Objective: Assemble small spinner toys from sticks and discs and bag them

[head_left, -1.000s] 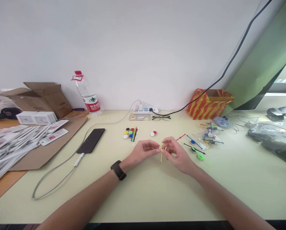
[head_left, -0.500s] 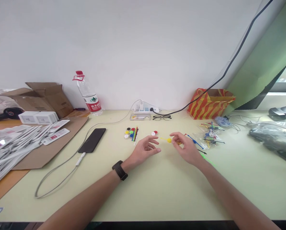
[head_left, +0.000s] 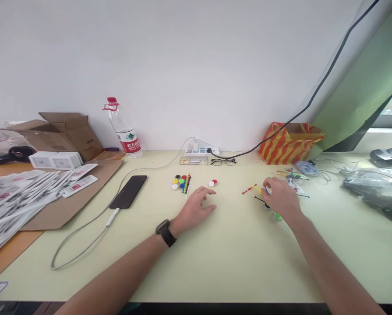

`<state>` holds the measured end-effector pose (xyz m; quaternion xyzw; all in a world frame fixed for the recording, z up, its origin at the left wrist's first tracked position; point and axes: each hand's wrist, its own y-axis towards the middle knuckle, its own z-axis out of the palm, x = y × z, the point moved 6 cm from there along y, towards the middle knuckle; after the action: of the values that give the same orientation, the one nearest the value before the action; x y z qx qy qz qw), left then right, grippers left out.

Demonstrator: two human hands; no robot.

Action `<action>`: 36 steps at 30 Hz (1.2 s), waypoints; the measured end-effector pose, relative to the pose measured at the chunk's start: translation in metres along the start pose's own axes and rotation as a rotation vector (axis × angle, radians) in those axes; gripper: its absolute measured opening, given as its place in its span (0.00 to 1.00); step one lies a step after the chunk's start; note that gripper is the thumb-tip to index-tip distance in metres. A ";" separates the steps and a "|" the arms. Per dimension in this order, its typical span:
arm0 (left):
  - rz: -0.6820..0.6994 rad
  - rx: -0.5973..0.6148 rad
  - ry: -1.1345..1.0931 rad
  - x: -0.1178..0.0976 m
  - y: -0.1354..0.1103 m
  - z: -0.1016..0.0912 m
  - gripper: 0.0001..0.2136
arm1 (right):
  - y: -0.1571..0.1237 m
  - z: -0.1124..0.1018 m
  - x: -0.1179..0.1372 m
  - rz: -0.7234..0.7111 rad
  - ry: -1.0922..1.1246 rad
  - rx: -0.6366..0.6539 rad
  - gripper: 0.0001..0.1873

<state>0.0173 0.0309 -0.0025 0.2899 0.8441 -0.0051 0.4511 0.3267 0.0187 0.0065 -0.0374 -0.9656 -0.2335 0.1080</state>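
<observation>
My left hand (head_left: 196,206) lies palm down on the pale green table (head_left: 222,258), fingers spread, holding nothing. Just beyond its fingertips sit two small red and white caps (head_left: 212,183), and a cluster of coloured discs and sticks (head_left: 180,182) lies further left. My right hand (head_left: 280,199) is curled over a loose pile of coloured sticks with discs (head_left: 273,210) to the right. A bit of a yellow stick piece (head_left: 259,190) shows at its fingertips. A red stick (head_left: 249,189) lies just left of that hand, and a clear bag of more pieces (head_left: 292,181) lies behind it.
A black phone (head_left: 128,191) on a white cable lies left of centre. Along the wall stand a water bottle (head_left: 123,129), power strip (head_left: 200,151), glasses (head_left: 223,162) and striped bag (head_left: 289,142). Cardboard boxes (head_left: 64,131) and white tags (head_left: 21,192) fill the left; dark bags (head_left: 373,188) the right.
My hands have parted. The right hand carried the yellow piece right to the pile of sticks. The left hand let go, turned palm down and settled on the table.
</observation>
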 end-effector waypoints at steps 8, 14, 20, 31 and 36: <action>0.105 0.120 0.360 0.001 -0.002 0.007 0.30 | -0.013 0.021 0.047 -0.221 0.136 0.192 0.10; 0.149 0.114 0.374 -0.004 -0.001 0.008 0.27 | -0.012 0.026 0.046 -0.183 0.103 0.209 0.09; 0.161 0.086 0.360 -0.004 0.000 0.006 0.31 | -0.013 0.025 0.052 -0.181 0.115 0.217 0.08; 0.247 0.098 0.387 -0.015 0.001 0.010 0.30 | -0.017 0.031 0.089 -0.245 0.304 0.219 0.15; 0.282 0.020 0.276 -0.021 0.001 0.005 0.23 | -0.018 0.030 0.096 -0.265 0.630 0.240 0.10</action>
<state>0.0311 0.0201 0.0109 0.4076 0.8489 0.0896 0.3244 0.2251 0.0187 -0.0060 0.1748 -0.9020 -0.1305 0.3726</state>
